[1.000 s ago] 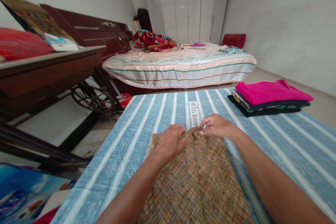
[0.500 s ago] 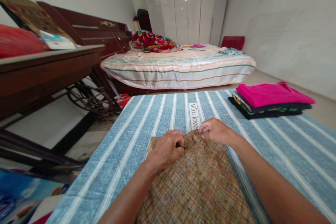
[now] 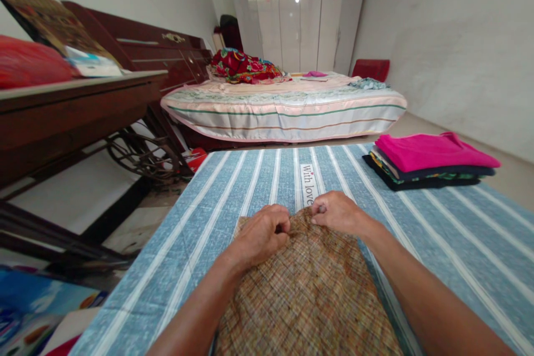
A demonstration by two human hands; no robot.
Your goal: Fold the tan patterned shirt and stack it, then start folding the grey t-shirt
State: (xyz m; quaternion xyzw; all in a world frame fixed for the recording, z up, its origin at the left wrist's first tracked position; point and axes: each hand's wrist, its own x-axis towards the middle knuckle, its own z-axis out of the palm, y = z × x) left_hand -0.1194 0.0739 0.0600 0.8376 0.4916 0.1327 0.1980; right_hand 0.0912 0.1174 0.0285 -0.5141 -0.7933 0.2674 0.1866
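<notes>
A brown checked cloth garment (image 3: pixel 312 289) lies on the blue-and-white striped bedcover (image 3: pixel 200 217), its lower part cut off by the bottom of the view. Which kind of garment it is does not show. At its far edge, left of the middle, my left hand (image 3: pixel 267 231) is closed with the fabric pinched between its fingers. My right hand (image 3: pixel 340 212) grips the same edge just to the right, fingertips pressed together on the cloth. Between the two hands the fabric bunches slightly upward.
To the right lies a stack of folded clothes (image 3: pixel 434 158), magenta on top. A dark wooden sewing table (image 3: pixel 79 100) stands at the left, with a red bag (image 3: pixel 33 64) on it. Beyond are a made bed (image 3: pixel 283 114) and a white wardrobe (image 3: pixel 287 22).
My right hand has shifted slightly left and down with the cloth edge, closer to my left hand. My left hand has moved only a little left. Both keep their grip.
</notes>
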